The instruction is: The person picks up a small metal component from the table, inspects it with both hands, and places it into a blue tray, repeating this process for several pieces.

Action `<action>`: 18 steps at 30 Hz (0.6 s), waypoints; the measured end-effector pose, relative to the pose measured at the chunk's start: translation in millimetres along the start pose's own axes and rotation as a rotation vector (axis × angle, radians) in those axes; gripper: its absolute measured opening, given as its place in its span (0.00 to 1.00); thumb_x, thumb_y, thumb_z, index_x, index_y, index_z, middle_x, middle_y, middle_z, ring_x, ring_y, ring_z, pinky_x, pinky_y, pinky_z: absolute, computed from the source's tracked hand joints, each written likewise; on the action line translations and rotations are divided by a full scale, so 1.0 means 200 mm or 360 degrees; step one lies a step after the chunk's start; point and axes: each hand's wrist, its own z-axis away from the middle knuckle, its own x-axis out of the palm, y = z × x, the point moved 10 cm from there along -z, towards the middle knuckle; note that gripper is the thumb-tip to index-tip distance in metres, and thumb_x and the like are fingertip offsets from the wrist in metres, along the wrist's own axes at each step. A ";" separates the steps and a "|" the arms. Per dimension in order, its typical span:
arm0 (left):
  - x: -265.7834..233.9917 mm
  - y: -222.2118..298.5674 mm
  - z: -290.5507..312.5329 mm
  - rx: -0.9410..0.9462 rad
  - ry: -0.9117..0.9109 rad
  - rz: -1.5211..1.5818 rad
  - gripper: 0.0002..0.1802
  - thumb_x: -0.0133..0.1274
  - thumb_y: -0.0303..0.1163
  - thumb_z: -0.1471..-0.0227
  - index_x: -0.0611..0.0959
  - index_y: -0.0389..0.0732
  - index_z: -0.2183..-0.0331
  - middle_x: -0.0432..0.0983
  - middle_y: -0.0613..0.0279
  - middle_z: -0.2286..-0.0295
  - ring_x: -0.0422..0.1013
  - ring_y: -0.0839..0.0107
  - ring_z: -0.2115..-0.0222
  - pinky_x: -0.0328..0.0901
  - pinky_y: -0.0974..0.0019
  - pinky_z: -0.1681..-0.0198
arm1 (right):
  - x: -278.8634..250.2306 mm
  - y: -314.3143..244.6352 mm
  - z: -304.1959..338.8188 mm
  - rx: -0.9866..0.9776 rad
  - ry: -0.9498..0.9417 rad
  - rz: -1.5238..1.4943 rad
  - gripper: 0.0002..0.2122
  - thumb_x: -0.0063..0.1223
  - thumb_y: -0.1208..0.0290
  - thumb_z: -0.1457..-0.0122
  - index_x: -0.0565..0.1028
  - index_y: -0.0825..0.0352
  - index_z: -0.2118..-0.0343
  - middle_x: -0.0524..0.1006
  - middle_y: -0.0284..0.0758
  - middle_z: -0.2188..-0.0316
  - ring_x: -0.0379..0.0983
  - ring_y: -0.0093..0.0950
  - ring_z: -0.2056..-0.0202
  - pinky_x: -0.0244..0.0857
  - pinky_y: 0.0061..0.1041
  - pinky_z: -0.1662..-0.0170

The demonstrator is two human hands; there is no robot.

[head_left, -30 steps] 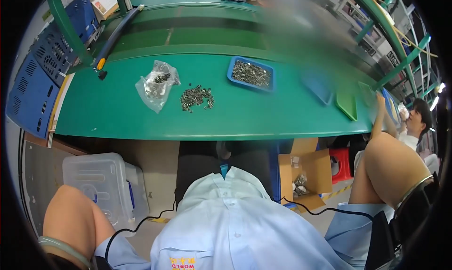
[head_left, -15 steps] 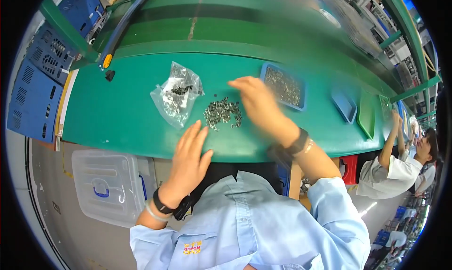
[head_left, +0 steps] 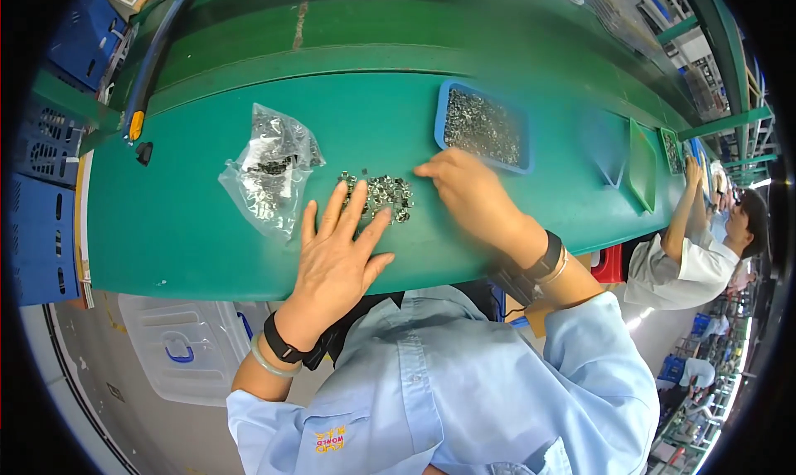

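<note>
A loose pile of small shiny metal parts (head_left: 383, 191) lies on the green tabletop (head_left: 191, 226). Spread over its near left edge is my left hand (head_left: 336, 251), with its fingertips among the parts. My right hand (head_left: 479, 200) is just right of the pile, its fingers drawn together and pointing left; anything between them is hidden. Left of the pile rests a clear plastic bag (head_left: 267, 203) with small dark parts in it. Beyond my right hand stands a blue tray (head_left: 440, 128) filled with small metal parts.
Farther right are another blue tray (head_left: 612, 164), a green tray (head_left: 641, 164) and a small green tray of parts (head_left: 671, 150). A co-worker (head_left: 676, 255) works at the right. A small black object (head_left: 144, 152) lies far left; a clear lidded box (head_left: 178, 342) stands below the table.
My left hand has moved forward onto the near edge of the pile, fingers spread wider. My right hand has come slightly nearer, still right of the pile. The whole view has shifted.
</note>
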 end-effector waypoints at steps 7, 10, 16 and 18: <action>0.01 0.05 -0.06 0.0065 0.0085 -0.0024 0.26 0.58 0.39 0.54 0.75 0.48 0.51 0.57 0.50 0.43 0.52 0.51 0.42 0.46 0.39 0.43 | -0.02 -0.02 0.12 -0.0051 0.0060 -0.0033 0.11 0.51 0.82 0.50 0.76 0.64 0.63 0.71 0.37 0.66 0.69 0.38 0.64 0.66 0.32 0.61; 0.01 0.09 -0.08 0.0074 0.0075 -0.0057 0.25 0.58 0.39 0.54 0.75 0.48 0.51 0.57 0.51 0.43 0.52 0.52 0.42 0.45 0.40 0.43 | -0.01 0.02 0.08 -0.0007 0.0075 -0.0058 0.09 0.53 0.80 0.50 0.76 0.64 0.64 0.71 0.36 0.67 0.69 0.37 0.64 0.66 0.32 0.62; 0.04 0.10 -0.10 0.0070 -0.0013 -0.0129 0.25 0.58 0.36 0.54 0.75 0.47 0.52 0.58 0.52 0.44 0.52 0.53 0.41 0.44 0.42 0.42 | 0.00 -0.04 0.06 -0.0097 -0.0041 0.0087 0.08 0.57 0.75 0.51 0.76 0.64 0.66 0.71 0.34 0.68 0.69 0.35 0.64 0.66 0.31 0.62; 0.03 0.11 -0.09 0.0068 0.0016 -0.0143 0.24 0.58 0.36 0.54 0.76 0.46 0.53 0.59 0.52 0.45 0.53 0.53 0.42 0.46 0.43 0.42 | -0.01 -0.03 0.07 -0.0079 -0.0054 0.0138 0.08 0.58 0.75 0.51 0.76 0.64 0.67 0.72 0.34 0.68 0.69 0.35 0.65 0.66 0.31 0.62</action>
